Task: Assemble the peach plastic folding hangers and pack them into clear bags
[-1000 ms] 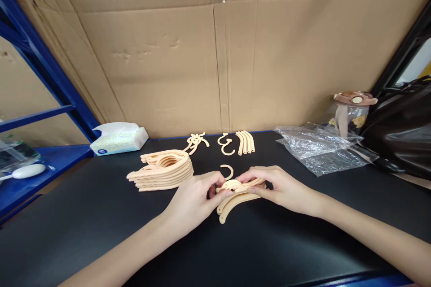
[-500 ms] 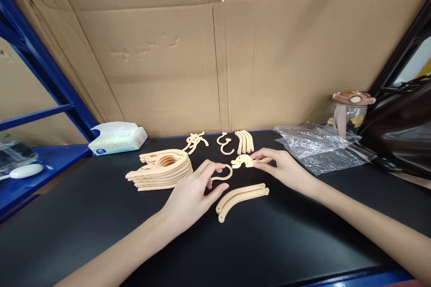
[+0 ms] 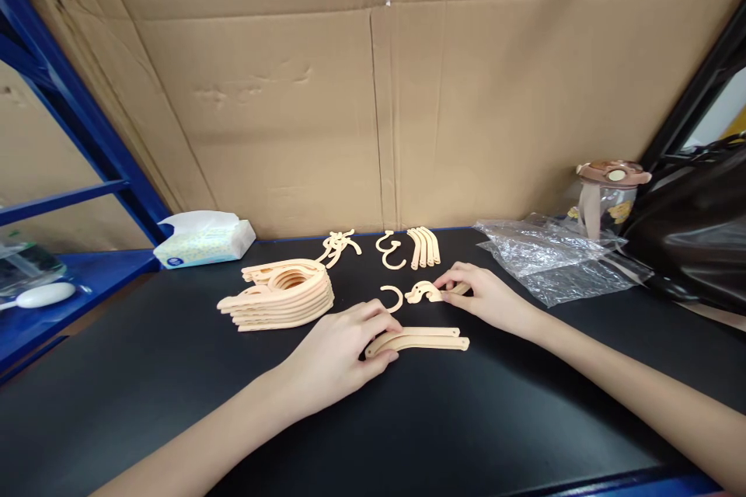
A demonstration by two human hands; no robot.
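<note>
My left hand has its thumb and fingers closed round the left end of two curved beige hanger arms, which lie side by side on the black table. Just behind them, apart from both hands, rests a loose hanger hook. To the right, my right hand pinches a small group of beige hanger pieces with notched, curved ends. Part of that group is hidden by the fingers.
A stack of folded hangers sits left of my left hand. Further back lie loose small pieces, more hooks and several hanger arms. Around them are a tissue pack, clear plastic bags and a bottle.
My left hand has left the hook and come down nearer, onto the two hanger arms, which have turned more level. My right hand with its pieces has shifted slightly nearer.
</note>
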